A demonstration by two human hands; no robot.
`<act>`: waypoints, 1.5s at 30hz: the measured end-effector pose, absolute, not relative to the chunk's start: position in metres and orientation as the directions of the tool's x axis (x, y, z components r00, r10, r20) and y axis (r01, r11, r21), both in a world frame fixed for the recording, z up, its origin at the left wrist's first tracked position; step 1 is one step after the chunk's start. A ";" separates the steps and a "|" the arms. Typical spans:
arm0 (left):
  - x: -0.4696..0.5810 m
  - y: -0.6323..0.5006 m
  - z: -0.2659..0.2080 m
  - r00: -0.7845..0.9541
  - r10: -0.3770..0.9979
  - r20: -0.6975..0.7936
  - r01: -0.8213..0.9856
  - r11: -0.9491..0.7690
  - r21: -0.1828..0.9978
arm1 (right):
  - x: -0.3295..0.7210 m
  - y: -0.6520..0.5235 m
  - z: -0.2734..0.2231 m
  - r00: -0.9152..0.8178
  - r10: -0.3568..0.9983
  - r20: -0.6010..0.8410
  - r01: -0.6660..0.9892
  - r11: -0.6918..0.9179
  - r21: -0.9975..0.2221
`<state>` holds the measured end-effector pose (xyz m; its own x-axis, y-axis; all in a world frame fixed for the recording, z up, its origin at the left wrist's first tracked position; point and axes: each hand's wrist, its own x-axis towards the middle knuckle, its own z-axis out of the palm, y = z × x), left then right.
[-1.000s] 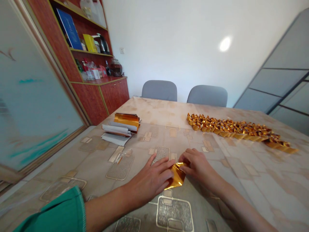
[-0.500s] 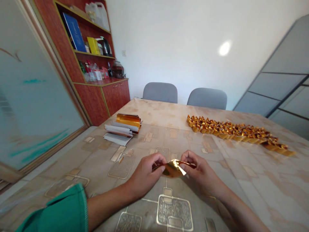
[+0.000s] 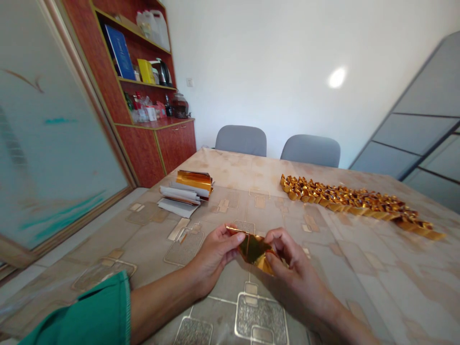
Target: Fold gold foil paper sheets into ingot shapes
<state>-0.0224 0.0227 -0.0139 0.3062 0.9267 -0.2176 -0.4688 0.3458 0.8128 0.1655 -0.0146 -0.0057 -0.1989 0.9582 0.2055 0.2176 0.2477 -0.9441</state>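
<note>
Between my two hands, just above the table, is a piece of shiny gold foil paper (image 3: 253, 249), partly folded. My left hand (image 3: 221, 247) pinches its left end, thumb on top. The fingers of my right hand (image 3: 289, 256) are closed on the right end, which they partly cover. Beyond my left hand lies a stack of foil sheets (image 3: 194, 179), curled, with gold faces and pale grey backs. To the far right, folded gold foil pieces (image 3: 341, 196) stand packed together in long rows.
A patterned cover lies over the table (image 3: 230, 165). Two grey chairs (image 3: 240, 139) stand at its far side, against a white wall. At the left are a reddish wooden cabinet (image 3: 176, 143) with shelved goods and a frosted glass door (image 3: 53, 143).
The foil has turned and tilted between my hands, so its dark inner face shows. My left hand has rolled so its thumb lies on top; my right hand has shifted slightly right and down.
</note>
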 end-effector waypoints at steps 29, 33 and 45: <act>-0.021 0.020 -0.006 0.210 0.978 -0.010 -0.293 0.073 0.953 | 0.178 -0.012 0.002 -0.304 0.887 0.347 0.392 0.448 -0.803; -0.024 0.017 -0.005 0.211 0.972 0.104 -0.280 -0.042 0.959 | 0.174 -0.014 0.002 -0.241 0.923 0.300 0.401 0.376 -0.835; -0.039 0.011 -0.007 0.644 0.466 0.607 0.176 -0.862 0.475 | 0.206 -0.021 0.008 -0.614 0.609 0.503 0.647 0.753 -0.122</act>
<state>-0.0391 0.0110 -0.0070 0.6441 0.4657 0.6069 0.1762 -0.8623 0.4748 0.2058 -0.0210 0.0084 -0.6138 0.6088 0.5025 0.6466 0.7529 -0.1224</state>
